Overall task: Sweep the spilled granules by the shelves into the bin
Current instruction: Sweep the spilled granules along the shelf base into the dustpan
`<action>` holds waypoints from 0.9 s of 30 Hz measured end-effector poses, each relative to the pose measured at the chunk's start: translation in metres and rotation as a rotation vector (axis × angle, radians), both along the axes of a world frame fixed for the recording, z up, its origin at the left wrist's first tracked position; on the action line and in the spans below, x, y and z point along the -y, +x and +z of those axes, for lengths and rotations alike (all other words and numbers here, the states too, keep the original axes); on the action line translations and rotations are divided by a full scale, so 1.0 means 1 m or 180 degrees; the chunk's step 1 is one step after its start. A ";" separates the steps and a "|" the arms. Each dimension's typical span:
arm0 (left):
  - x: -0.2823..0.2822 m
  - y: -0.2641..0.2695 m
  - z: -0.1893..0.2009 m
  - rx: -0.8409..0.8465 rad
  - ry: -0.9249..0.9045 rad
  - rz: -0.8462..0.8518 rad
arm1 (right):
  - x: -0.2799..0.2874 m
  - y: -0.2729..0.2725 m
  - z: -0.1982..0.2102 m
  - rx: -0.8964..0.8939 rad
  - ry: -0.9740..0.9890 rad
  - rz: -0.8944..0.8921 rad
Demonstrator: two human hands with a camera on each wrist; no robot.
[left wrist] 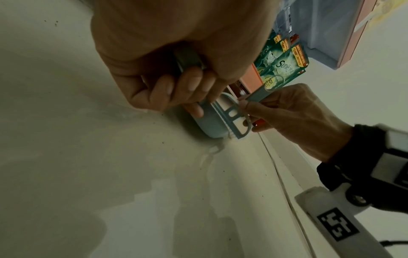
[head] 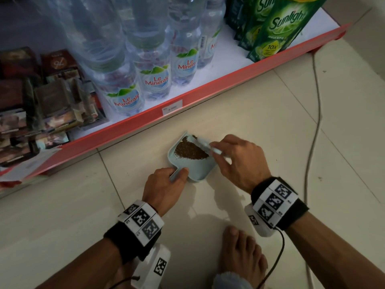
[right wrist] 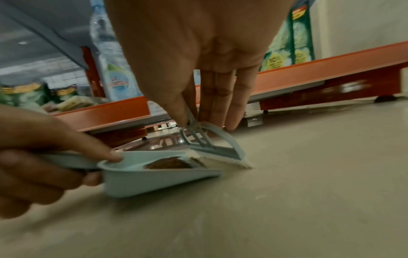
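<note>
The granules (head: 190, 151) lie as a brown heap inside the dustpan (head: 192, 161), toward its open lip, which faces the shelf (head: 187, 94) and away from the person; the pan's long axis runs from the handle near the body out toward the shelf edge, and the pan is set on the floor (head: 260, 126) between the two hands; the handle is gripped by the left hand (head: 164, 186), fingers curled round it and thumb laid along the top, as is plain in the left wrist view; the brush (right wrist: 212, 148) is pinched by the right hand (head: 239, 161) at its thin stem between thumb and fingers, its bristles held at the pan's lip on the right side, just at the heap's edge; the left hand is thus the nearer to the pan's rear and is judged to be the one by which the load would be lifted, while the right is nearer the lip; the sweeping is judged almost done, few loose grains being made out on the tiles, though the light is dim; no bin is seen in any view, so its direction cannot be told; close beyond the lip stand the bottles (head: 154, 80) and green pouches (head: 277, 28), so the pan is best drawn back and kept level; a cable (head: 312, 142) trails on the floor to the right and a bare foot (head: 241, 251) is planted just behind the hands.
</note>
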State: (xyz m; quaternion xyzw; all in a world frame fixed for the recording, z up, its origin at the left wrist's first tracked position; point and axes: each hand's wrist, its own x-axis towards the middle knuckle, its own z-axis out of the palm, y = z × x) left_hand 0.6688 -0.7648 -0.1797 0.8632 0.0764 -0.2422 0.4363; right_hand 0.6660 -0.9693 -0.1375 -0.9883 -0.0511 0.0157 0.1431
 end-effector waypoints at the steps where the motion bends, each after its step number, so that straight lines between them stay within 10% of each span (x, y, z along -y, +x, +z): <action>1: 0.000 0.000 0.000 -0.0019 -0.0012 0.0006 | -0.006 -0.004 0.001 -0.0037 0.0095 0.0108; 10: -0.006 0.000 0.001 -0.0046 -0.0168 0.0070 | 0.017 0.031 0.017 0.0761 0.0229 -0.0348; 27: -0.009 0.005 -0.012 -0.0079 -0.0043 -0.0057 | -0.022 0.000 0.011 -0.0212 0.0232 0.0035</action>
